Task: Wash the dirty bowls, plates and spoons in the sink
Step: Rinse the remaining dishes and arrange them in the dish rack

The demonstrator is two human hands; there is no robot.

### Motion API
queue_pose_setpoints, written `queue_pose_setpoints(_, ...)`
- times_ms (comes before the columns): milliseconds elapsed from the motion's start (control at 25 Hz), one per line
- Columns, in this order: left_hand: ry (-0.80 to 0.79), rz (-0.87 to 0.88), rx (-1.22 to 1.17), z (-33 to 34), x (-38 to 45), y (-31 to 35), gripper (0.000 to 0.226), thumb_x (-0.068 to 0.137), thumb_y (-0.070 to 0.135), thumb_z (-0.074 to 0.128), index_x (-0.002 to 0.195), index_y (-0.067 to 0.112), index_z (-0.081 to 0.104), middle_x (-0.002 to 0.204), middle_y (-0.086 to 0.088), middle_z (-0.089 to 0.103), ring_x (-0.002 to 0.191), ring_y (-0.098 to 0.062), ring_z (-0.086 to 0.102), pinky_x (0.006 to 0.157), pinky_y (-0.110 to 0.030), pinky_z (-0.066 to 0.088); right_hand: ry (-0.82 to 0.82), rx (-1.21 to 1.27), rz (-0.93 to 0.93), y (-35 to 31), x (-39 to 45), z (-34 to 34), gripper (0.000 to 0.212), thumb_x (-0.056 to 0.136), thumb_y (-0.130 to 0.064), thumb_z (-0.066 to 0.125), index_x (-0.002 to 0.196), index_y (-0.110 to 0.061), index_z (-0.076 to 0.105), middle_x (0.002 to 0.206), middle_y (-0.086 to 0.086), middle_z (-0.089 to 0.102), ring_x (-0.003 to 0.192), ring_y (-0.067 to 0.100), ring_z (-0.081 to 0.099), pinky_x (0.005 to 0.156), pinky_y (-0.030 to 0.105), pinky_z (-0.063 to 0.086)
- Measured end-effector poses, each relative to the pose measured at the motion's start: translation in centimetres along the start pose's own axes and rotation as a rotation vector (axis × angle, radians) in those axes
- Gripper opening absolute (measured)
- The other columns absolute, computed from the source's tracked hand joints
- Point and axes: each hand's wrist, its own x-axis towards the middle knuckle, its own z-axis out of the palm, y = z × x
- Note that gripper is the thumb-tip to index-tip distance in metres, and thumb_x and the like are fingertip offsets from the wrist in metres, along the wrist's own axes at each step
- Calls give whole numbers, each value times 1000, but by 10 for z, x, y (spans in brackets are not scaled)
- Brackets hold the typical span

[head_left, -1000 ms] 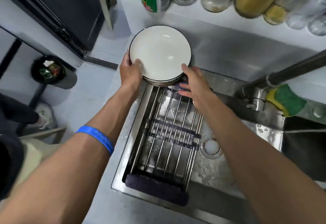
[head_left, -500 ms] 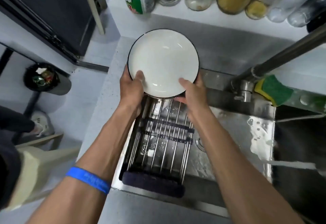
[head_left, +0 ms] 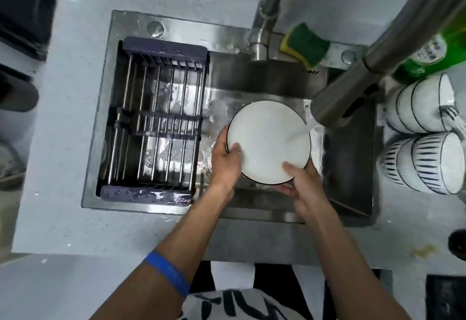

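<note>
A white plate [head_left: 268, 141] with a thin dark rim is held over the steel sink [head_left: 252, 87], tilted up toward the camera. The left hand [head_left: 225, 159] grips its left edge, thumb curled onto the face. The right hand [head_left: 302, 183] holds the lower right edge, thumb on the face and fingers wrapped beneath. Water from the faucet head [head_left: 338, 100] streams onto the plate's right side.

The washing looks to be at an early stage: this plate is only being wetted or rinsed, and its face shows no obvious food. The drying rack [head_left: 156, 123] across the left half of the sink carries nothing, so no finished pieces are visible. Two patterned bowls [head_left: 423, 138] lie on their sides on the desk just right of the sink, probably waiting. No spoons can be made out.

A green and yellow sponge [head_left: 306, 44] rests on the sink's back ledge, beside the faucet base. A green bottle [head_left: 433, 52] lies at the far right. The pale grey desk [head_left: 58, 168] surrounds the sink, with a yellowish stain [head_left: 421, 250] near its front right.
</note>
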Motion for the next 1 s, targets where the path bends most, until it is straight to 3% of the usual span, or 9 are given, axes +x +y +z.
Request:
queue_pose_setpoints(120, -15, -99, 41, 25, 33, -52, 59, 100, -3, 43, 152, 24, 41, 141, -4, 55, 121, -19, 53, 99, -25, 44, -13, -84, 47, 25, 57, -14, 48, 93, -4, 56, 134, -26, 47, 130, 2, 60, 104, 27, 63, 54, 35, 58)
queue_pose_setpoints(280, 63, -125, 39, 40, 75, -96, 61, 94, -3, 46, 148, 26, 47, 143, -7, 56, 127, -26, 54, 111, -42, 44, -26, -86, 105, 54, 111, -14, 46, 95, -3, 55, 136, -21, 45, 133, 9, 57, 115, 35, 59, 55, 38, 60)
queue_pose_setpoints(400, 74, -112, 51, 48, 87, -98, 61, 94, -6, 45, 148, 21, 48, 139, -5, 58, 123, -23, 55, 110, -36, 44, 3, -108, 125, 58, 133, -11, 39, 100, -11, 48, 137, -22, 43, 131, 10, 57, 109, 36, 61, 67, 47, 57)
queue_pose_setpoints(520, 75, -118, 59, 47, 95, -101, 60, 95, -7, 45, 148, 21, 47, 141, -4, 56, 124, -21, 53, 109, -31, 42, 36, -103, 148, 57, 136, -6, 36, 101, -16, 43, 136, -24, 44, 129, 8, 58, 106, 33, 62, 62, 47, 57)
queue_pose_setpoints(640, 50, -141, 150, 43, 98, -103, 57, 99, 0, 42, 150, 26, 44, 145, -8, 53, 130, -27, 51, 112, -38, 41, 96, -61, 161, 54, 125, -3, 36, 101, -15, 39, 135, -22, 48, 126, 7, 57, 108, 35, 60, 63, 48, 56)
queue_pose_setpoints(720, 9, -168, 237, 44, 95, -103, 54, 104, 10, 42, 154, 27, 37, 150, -7, 48, 134, -28, 49, 115, -38, 38, 198, -68, 82, 50, 117, -2, 36, 100, -17, 37, 132, -22, 52, 123, 5, 57, 109, 35, 59, 65, 51, 58)
queue_pose_setpoints(840, -19, -218, 286, 48, 83, -88, 62, 101, 18, 52, 157, 18, 26, 156, -5, 40, 138, -28, 46, 117, -34, 34, 319, -342, -198, 36, 97, 1, 41, 90, -34, 33, 122, -23, 57, 121, 5, 60, 109, 35, 60, 82, 59, 56)
queue_pose_setpoints(920, 59, -217, 207, 52, 72, -76, 54, 100, 15, 52, 152, 13, 36, 147, -5, 49, 133, -27, 49, 112, -24, 34, 310, -371, -263, 28, 80, 0, 45, 87, -39, 33, 123, -22, 55, 124, 7, 62, 109, 32, 62, 87, 55, 55)
queue_pose_setpoints(1000, 162, -158, 104, 57, 59, -60, 34, 102, 9, 49, 136, 12, 53, 124, -4, 64, 119, -25, 57, 99, -19, 40, 278, -131, -176, 22, 66, -3, 35, 95, -30, 40, 126, -23, 55, 121, 3, 64, 103, 26, 64, 72, 46, 60)
